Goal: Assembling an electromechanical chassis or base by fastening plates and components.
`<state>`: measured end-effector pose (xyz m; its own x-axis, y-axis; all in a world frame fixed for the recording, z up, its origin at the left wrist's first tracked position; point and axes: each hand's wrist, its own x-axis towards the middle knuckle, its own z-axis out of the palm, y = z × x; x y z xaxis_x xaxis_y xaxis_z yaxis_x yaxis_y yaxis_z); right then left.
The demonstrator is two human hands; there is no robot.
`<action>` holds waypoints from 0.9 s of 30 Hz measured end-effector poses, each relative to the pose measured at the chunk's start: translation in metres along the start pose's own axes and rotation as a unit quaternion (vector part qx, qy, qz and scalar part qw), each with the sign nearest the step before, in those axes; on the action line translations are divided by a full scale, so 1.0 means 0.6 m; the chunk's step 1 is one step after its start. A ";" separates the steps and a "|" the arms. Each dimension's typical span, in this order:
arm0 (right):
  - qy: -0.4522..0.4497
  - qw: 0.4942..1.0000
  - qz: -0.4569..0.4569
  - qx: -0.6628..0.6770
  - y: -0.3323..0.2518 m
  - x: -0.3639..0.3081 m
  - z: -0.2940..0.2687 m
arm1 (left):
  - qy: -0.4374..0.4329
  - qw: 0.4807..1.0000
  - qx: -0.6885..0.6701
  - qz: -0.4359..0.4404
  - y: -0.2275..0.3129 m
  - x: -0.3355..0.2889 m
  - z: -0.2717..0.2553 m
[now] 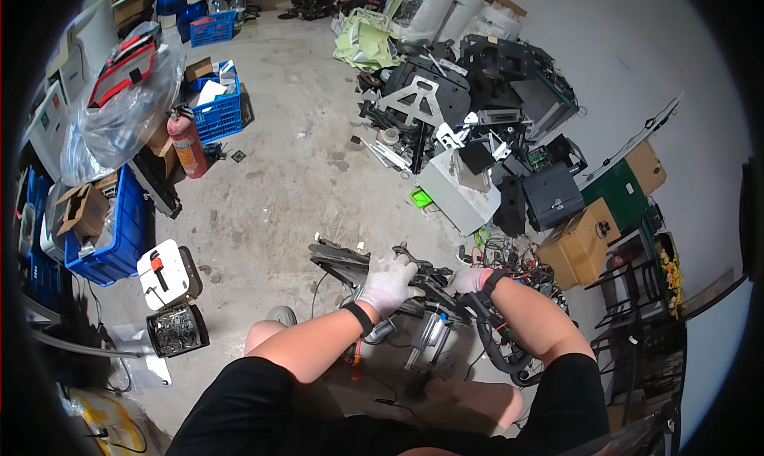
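A black mechanical frame [344,263] with flat panels and arms lies in front of me, close to the floor. My left hand [388,284], in a whitish glove, is closed on the middle of it. At its right end my right hand [468,280], gloved white with pink, has its fingers closed at the frame's edge; the fingertips are partly hidden. Silver cylinders [430,335] sit below the frame, and a thick black hose-like bar [492,337] curves under my right forearm. Thin cables trail on the floor beneath.
Tangled wires [513,263] lie to the right, by a cardboard box [579,245]. Scrap metal parts and a white case [455,192] are heaped beyond. At left stand a metal-parts bin [177,331], a white box [169,274], blue crates [119,245] and a fire extinguisher [187,143].
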<state>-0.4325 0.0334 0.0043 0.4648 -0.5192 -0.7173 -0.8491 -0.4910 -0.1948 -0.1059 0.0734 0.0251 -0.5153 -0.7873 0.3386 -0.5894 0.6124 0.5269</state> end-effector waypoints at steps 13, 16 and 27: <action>0.165 0.951 0.121 0.230 -0.075 -0.051 0.054 | -0.055 0.998 -0.008 -0.022 0.003 -0.003 -0.010; 0.150 0.925 0.201 0.284 -0.124 -0.057 0.030 | -0.037 0.999 0.004 -0.021 -0.009 -0.016 -0.011; 0.169 0.976 0.133 0.013 -0.133 -0.104 -0.001 | -0.036 0.999 0.002 -0.015 -0.004 -0.007 -0.011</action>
<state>-0.3938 0.1044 0.0651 0.2800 -0.8296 -0.4830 -0.9550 -0.2922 -0.0518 -0.0981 0.0746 0.0277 -0.5412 -0.7979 0.2654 -0.6079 0.5893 0.5321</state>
